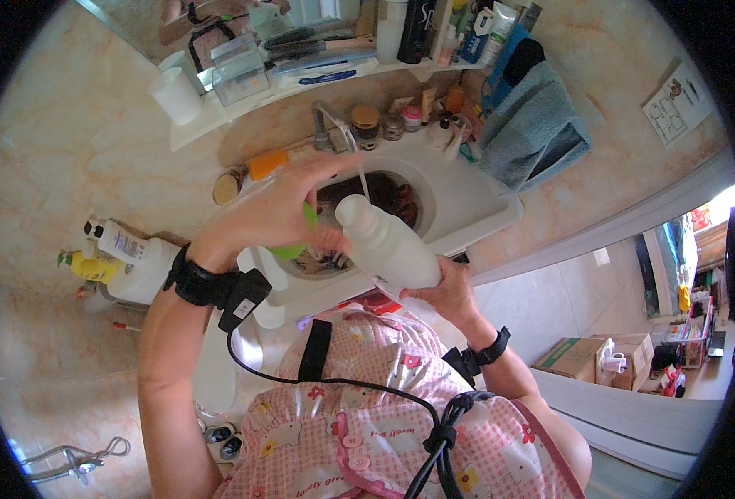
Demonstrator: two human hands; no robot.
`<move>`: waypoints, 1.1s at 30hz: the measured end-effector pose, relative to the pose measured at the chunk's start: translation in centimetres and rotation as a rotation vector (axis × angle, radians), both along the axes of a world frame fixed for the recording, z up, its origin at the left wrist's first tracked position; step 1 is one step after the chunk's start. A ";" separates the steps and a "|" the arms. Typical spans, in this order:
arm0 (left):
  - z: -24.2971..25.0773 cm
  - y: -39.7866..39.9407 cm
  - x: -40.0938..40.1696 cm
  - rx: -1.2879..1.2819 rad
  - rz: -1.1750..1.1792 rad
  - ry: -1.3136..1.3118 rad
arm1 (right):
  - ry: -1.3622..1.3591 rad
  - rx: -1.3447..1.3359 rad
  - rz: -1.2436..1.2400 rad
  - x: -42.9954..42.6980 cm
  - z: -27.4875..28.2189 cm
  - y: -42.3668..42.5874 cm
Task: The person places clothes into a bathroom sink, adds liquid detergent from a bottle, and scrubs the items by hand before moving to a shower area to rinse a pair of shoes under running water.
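Note:
A white plastic bottle (392,249), its neck pointing up and left, is held over the front of the washbasin. My right hand (445,290) grips the bottle near its base. Above the basin's left side, my left hand (299,203) holds something bright green (289,251), mostly hidden by the palm; whether it is a cap or a brush cannot be told. From the metal faucet (333,128) a stream of water falls behind the bottle's neck. Dark material (389,193) lies in the white washbasin (461,187), partly covered by my hand and the bottle.
Jars, including one with a brown lid (365,118), and an orange block (268,164) line the basin's back edge. A blue-grey towel (529,125) hangs at right. Pump bottles (121,243) stand left. Above is a shelf (218,112) with a clear box and brushes. Cardboard boxes (570,358) are far right.

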State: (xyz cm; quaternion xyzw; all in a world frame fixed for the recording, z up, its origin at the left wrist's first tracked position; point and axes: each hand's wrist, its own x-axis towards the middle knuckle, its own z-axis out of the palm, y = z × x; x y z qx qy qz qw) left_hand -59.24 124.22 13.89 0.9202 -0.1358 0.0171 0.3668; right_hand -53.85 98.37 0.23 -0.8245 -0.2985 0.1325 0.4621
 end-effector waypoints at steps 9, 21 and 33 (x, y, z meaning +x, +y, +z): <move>-0.4 0.3 -1.0 -0.060 -0.113 0.018 | 0.028 -0.009 0.026 -0.4 0.8 0.4; 0.0 0.2 -2.7 0.032 0.119 -0.111 | 0.029 -0.013 0.111 -0.5 1.7 1.0; -2.2 1.9 -7.4 0.144 0.026 0.025 | -0.010 -0.091 0.323 -1.2 1.4 2.8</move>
